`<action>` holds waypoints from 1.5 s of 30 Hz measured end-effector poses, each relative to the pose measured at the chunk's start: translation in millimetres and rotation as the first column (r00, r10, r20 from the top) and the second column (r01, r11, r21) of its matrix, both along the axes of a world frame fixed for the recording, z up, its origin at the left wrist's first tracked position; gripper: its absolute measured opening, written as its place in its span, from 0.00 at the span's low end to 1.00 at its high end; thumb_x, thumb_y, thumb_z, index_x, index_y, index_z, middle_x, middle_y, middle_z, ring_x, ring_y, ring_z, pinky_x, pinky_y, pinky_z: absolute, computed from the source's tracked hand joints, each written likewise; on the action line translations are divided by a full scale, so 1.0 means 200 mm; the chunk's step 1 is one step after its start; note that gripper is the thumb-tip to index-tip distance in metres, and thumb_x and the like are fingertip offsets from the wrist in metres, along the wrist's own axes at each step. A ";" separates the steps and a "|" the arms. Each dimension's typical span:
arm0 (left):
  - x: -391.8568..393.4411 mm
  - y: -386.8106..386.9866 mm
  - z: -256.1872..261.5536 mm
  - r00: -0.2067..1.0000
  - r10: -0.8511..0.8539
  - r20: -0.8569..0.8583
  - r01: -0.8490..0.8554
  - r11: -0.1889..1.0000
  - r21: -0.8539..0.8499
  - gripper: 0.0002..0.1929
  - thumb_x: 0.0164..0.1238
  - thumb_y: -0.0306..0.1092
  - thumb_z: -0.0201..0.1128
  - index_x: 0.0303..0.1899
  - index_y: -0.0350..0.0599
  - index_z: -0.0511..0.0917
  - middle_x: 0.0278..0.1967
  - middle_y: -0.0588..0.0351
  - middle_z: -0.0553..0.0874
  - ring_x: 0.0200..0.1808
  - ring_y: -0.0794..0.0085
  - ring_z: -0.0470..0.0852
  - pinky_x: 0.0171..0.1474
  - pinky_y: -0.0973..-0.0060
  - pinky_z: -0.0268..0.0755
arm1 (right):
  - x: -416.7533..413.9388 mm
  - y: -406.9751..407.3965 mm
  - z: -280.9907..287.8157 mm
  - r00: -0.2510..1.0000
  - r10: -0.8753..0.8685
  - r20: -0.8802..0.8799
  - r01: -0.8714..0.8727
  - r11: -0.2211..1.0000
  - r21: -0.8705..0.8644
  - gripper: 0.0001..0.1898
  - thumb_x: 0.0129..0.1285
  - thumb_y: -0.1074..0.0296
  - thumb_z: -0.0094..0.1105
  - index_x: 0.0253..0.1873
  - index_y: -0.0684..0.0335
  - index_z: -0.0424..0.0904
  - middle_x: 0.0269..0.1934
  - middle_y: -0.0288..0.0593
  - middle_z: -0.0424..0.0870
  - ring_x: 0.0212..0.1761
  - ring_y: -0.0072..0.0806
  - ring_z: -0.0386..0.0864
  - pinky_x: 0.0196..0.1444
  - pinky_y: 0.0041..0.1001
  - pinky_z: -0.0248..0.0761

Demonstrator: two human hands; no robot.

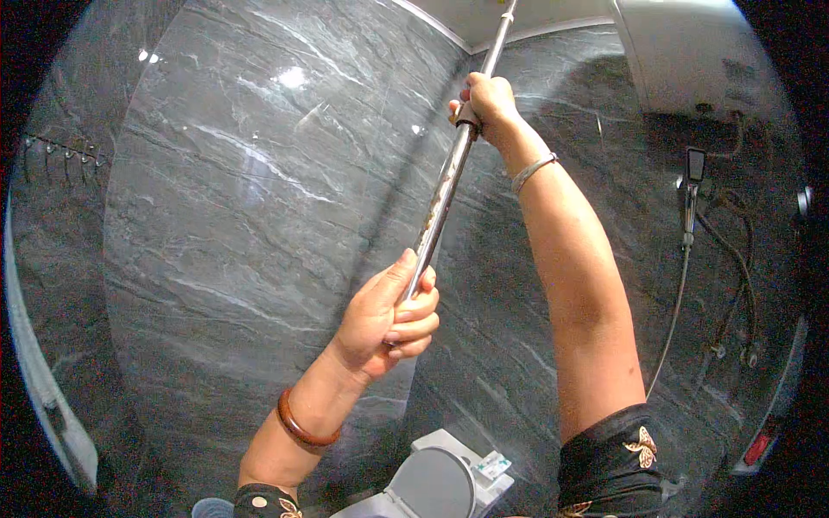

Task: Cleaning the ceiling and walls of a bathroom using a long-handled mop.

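A long metal telescopic pole [447, 178] slants upward to the right, and its top runs out of the picture. My left hand [392, 314] is closed around its lower part. Higher up, my right hand [489, 103] grips the pole near a grey collar [467, 116] where the thinner section begins. The lower tube has a worn, patchy surface. Whatever is at the pole's upper end is out of view. Behind the pole rises a grey marbled wall [259, 194].
Below stands a toilet with a grey lid [434, 482] and a small packet [493, 465] beside the lid. On the right wall hangs a hand shower [694, 171] with its hose [673, 311]. Hooks [68, 154] line the left wall. The ceiling [550, 16] meets the walls at a white trim.
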State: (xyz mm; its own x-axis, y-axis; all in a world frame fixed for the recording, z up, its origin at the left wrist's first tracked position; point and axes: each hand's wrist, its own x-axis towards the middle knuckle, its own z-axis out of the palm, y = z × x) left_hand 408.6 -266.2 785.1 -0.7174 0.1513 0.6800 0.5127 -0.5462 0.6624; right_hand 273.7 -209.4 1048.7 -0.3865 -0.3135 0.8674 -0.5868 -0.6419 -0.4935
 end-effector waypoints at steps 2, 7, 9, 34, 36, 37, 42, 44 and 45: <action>-0.04 -0.08 0.02 0.999 0.047 0.008 -0.047 0.999 0.004 0.19 0.77 0.50 0.39 0.37 0.45 0.68 0.16 0.68 0.60 0.11 0.86 0.55 0.11 0.86 0.49 | -0.02 -0.09 0.00 1.000 -0.030 0.008 0.030 0.999 0.014 0.11 0.64 0.69 0.46 0.44 0.71 0.61 0.31 0.46 0.67 0.23 0.36 0.76 0.21 0.39 0.76; -0.16 -0.30 0.00 0.967 0.256 -0.008 -0.256 0.964 -0.076 0.19 0.76 0.51 0.40 0.36 0.45 0.68 0.14 0.68 0.59 0.10 0.87 0.54 0.10 0.85 0.49 | -0.14 -0.28 -0.03 0.998 -0.045 0.036 0.044 0.999 0.016 0.10 0.64 0.69 0.46 0.42 0.69 0.61 0.30 0.44 0.68 0.22 0.35 0.76 0.20 0.38 0.76; -0.23 -0.35 -0.01 0.945 0.326 -0.008 -0.325 0.940 -0.102 0.20 0.76 0.52 0.39 0.36 0.46 0.69 0.13 0.69 0.59 0.09 0.87 0.54 0.10 0.85 0.49 | -0.19 -0.31 -0.06 0.996 -0.078 0.031 0.077 0.997 0.030 0.09 0.63 0.69 0.47 0.41 0.69 0.62 0.30 0.44 0.68 0.21 0.34 0.75 0.20 0.38 0.76; -0.81 0.13 0.19 0.932 0.337 -0.136 -0.363 0.869 -0.336 0.19 0.75 0.53 0.44 0.33 0.47 0.67 0.13 0.68 0.61 0.10 0.84 0.56 0.12 0.82 0.46 | -0.75 0.50 0.06 0.967 -0.250 0.041 0.253 0.959 -0.127 0.10 0.65 0.65 0.50 0.35 0.65 0.63 0.23 0.40 0.68 0.18 0.31 0.74 0.21 0.35 0.75; -0.84 0.16 0.19 0.942 0.315 -0.120 -0.337 0.880 -0.334 0.19 0.75 0.53 0.44 0.33 0.47 0.67 0.12 0.68 0.60 0.10 0.84 0.56 0.12 0.82 0.46 | -0.78 0.53 0.07 0.966 -0.255 0.036 0.257 0.961 -0.102 0.10 0.65 0.65 0.50 0.35 0.65 0.63 0.23 0.40 0.68 0.18 0.31 0.74 0.21 0.35 0.75; -0.85 0.17 0.19 0.949 0.300 -0.099 -0.316 0.887 -0.337 0.19 0.74 0.53 0.44 0.33 0.47 0.67 0.13 0.68 0.61 0.10 0.84 0.56 0.12 0.82 0.46 | -0.79 0.54 0.06 0.964 -0.264 0.027 0.266 0.961 -0.076 0.10 0.65 0.65 0.50 0.35 0.65 0.63 0.23 0.40 0.68 0.18 0.30 0.74 0.20 0.35 0.75; -0.84 0.18 0.18 0.955 0.281 -0.095 -0.297 0.902 -0.313 0.19 0.74 0.54 0.44 0.35 0.48 0.68 0.13 0.69 0.61 0.10 0.85 0.56 0.12 0.83 0.47 | -0.81 0.55 0.06 0.980 -0.195 0.045 0.198 0.977 -0.076 0.10 0.65 0.66 0.50 0.34 0.64 0.63 0.22 0.39 0.68 0.18 0.30 0.74 0.21 0.34 0.74; -0.83 0.14 0.18 0.950 0.298 -0.092 -0.312 0.901 -0.300 0.19 0.75 0.54 0.44 0.35 0.47 0.69 0.13 0.69 0.61 0.10 0.85 0.56 0.12 0.83 0.48 | -0.81 0.52 0.08 0.971 -0.237 0.018 0.237 0.969 -0.070 0.09 0.64 0.66 0.50 0.34 0.65 0.63 0.22 0.40 0.67 0.18 0.30 0.74 0.21 0.34 0.75; -0.83 0.13 0.18 0.945 0.313 -0.098 -0.328 0.900 -0.288 0.19 0.75 0.53 0.44 0.35 0.47 0.69 0.13 0.69 0.61 0.10 0.85 0.56 0.12 0.83 0.48 | -0.81 0.50 0.09 0.961 -0.277 0.006 0.277 0.960 -0.050 0.09 0.64 0.67 0.50 0.35 0.65 0.63 0.23 0.40 0.67 0.19 0.30 0.74 0.21 0.34 0.75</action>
